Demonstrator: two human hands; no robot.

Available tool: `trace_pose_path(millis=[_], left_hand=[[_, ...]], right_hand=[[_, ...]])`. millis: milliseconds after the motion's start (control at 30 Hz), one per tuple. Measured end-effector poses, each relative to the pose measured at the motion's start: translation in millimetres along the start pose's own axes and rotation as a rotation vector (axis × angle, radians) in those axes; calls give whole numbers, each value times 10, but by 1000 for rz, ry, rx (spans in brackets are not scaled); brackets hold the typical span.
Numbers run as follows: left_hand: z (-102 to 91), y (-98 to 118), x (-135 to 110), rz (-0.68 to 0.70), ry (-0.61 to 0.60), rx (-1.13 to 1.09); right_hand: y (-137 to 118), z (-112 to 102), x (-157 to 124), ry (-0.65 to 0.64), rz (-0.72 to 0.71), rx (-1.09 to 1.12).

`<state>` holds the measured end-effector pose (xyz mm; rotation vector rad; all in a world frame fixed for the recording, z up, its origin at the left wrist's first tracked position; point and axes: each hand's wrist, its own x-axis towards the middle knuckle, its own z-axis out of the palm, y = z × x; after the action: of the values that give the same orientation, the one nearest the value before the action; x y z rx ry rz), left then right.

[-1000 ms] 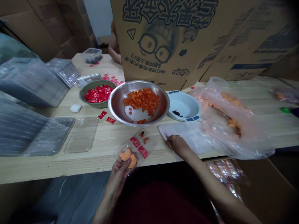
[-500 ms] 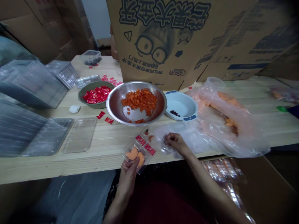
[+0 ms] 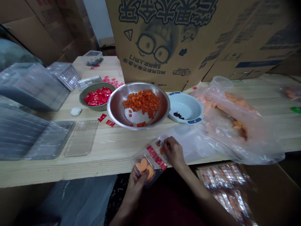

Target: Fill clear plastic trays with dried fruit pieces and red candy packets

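My left hand (image 3: 136, 183) grips the near end of a clear plastic tray (image 3: 144, 153), thumb on top, at the table's front edge. Inside the tray lie orange slices (image 3: 142, 164), one looking heart-shaped. Farther up it are two red packets (image 3: 151, 151), and small dark and orange dried pieces (image 3: 162, 150) occupy the far end. My right hand (image 3: 174, 153) is closed at that far end, fingertips pinched beside the dried pieces; what they pinch is hidden. Thin clear plastic bags (image 3: 192, 146) lie to the right of this hand.
Beyond the tray stand a steel bowl (image 3: 111, 108) of orange dried pieces, a green bowl (image 3: 82, 102) of red packets and a pale blue basin (image 3: 188, 103) with dark bits. Stacked clear trays (image 3: 44, 84) are left, a large plastic bag (image 3: 258, 141) right, cardboard boxes (image 3: 199, 53) behind.
The tray and my left hand have shifted right and slightly nearer in view. My right hand has gone from the thin plastic on the table to the tray's far end.
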<state>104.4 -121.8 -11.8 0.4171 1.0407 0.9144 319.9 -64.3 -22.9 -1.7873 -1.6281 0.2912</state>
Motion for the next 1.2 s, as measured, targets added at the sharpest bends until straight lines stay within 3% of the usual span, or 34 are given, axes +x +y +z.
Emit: trace_pose_path(millis=[167,367,467,567,700,833,967,1133,1200], left_hand=[[8,-46,109,17,-63,17],[202,-237,188,5,-102,-47],[206,-192,108,-34,-231,-4],[82,-62,43,-37,-371,159],[-32,36,34,183,-290,438],[55,0,33,204,-298,352],[158,-37,34,149,-225,278],[179,-44,7,136,-141,453],[176,-12,-14,154,-155,544]], right_hand=[[-131,19,-52,-47,-114,67],[-301,-88,-373,-174,-174,34],[-392,-184,-466,-181,-153,73],[-520,-271,-525,-165,-108,133],[-768,-285,-636,-243,-92,313],[-954,-263,-736,-337,-145,399],[-900,-383,-726,-320,-114,240],[-830,-476,-697,-474,-142,-159],[-853,-482,-663,-472,-105,-270]])
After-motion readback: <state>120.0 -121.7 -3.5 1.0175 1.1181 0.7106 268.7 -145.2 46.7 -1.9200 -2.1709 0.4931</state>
